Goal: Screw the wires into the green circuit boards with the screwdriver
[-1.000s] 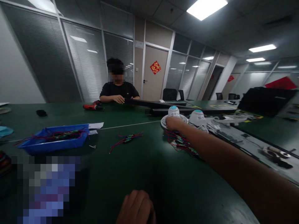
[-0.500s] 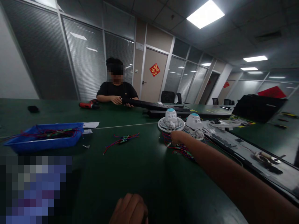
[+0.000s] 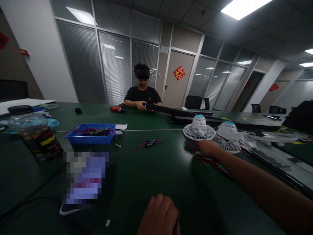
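My right hand [image 3: 207, 148] reaches across the green table to a loose pile of small circuit boards with red and blue wires [image 3: 215, 164]. Its fingers are closed and pointed down among the wires, and the fingertips are hidden. Just behind it stand two white fan units with blue tops, one fan unit [image 3: 199, 127] left of the other fan unit [image 3: 228, 135]. My left hand [image 3: 160, 213] lies near the front edge, fingers curled and palm hidden. Between the hands and the bin lie a few wired circuit boards [image 3: 150, 142] apart from the pile.
A blue bin [image 3: 89, 139] of wired boards stands left, near a dark-lidded jar [image 3: 40, 135] and a blurred-out phone-like object [image 3: 85, 179]. Across the table a person [image 3: 142, 94] holds a long black bar [image 3: 176, 110] beside a red power drill [image 3: 118, 108]. A long panel [image 3: 276, 163] lies right.
The view has swung left, bringing the jar into sight. My right hand stays at the wire pile, and my left hand keeps its curled pose near the front edge.
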`<state>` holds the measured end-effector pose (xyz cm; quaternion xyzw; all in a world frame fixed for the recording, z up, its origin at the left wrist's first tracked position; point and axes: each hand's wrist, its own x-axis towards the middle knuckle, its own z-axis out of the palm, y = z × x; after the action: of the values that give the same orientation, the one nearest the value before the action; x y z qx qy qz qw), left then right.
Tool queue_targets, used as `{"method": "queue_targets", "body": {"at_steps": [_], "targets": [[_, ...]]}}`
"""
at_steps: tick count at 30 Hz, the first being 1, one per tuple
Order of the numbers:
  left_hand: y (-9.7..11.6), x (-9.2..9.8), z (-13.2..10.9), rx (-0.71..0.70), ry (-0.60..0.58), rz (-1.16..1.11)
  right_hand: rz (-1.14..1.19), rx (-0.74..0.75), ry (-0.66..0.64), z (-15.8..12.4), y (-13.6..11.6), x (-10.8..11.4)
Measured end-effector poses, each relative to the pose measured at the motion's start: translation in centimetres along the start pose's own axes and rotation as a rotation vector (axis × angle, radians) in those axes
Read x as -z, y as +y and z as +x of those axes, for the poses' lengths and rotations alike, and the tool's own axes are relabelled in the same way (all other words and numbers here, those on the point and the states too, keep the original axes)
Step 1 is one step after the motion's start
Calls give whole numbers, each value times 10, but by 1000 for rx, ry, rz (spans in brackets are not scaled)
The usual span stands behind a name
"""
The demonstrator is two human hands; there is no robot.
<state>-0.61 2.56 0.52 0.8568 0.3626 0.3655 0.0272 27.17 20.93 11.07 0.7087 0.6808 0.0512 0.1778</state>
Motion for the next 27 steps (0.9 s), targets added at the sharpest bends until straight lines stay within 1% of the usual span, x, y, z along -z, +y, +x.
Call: {"method": "queue_targets", "body": {"at_steps": [2,4,7,9,10,11,13,14,16,18,19,21,24,26,27], "targets": [[0,-6,0,24,65,7,-5,7,-19,-3,0,9],[2,-6,0,23,112,-14,-8,38,-22,-7,-2,20],[7,12,4,61,107,-78,12,141,-13,-23,-16,36],[10,27,6,53,122,-130,44,261,-20,-43,-35,39],[11,33,7,73,168,-139,67,341,-27,-56,-48,38],[12,38,7,113,200,-139,94,425,-28,-71,-62,35],[12,45,7,202,212,-107,163,592,-30,-101,-91,25],[12,46,7,252,185,-79,209,660,-33,-115,-105,20],[11,48,7,340,72,-8,315,749,-38,-136,-125,11],[10,51,8,407,-69,54,459,795,-22,-146,-134,9],[9,53,8,425,-124,73,546,800,-10,-147,-134,11],[8,56,9,431,-169,79,748,753,40,-144,-127,21],[5,57,9,396,-159,51,1109,585,167,-139,-114,45],[3,56,7,370,-147,35,1381,512,242,-142,-112,62],[2,54,7,364,-140,28,1514,500,275,-145,-114,68]]}}
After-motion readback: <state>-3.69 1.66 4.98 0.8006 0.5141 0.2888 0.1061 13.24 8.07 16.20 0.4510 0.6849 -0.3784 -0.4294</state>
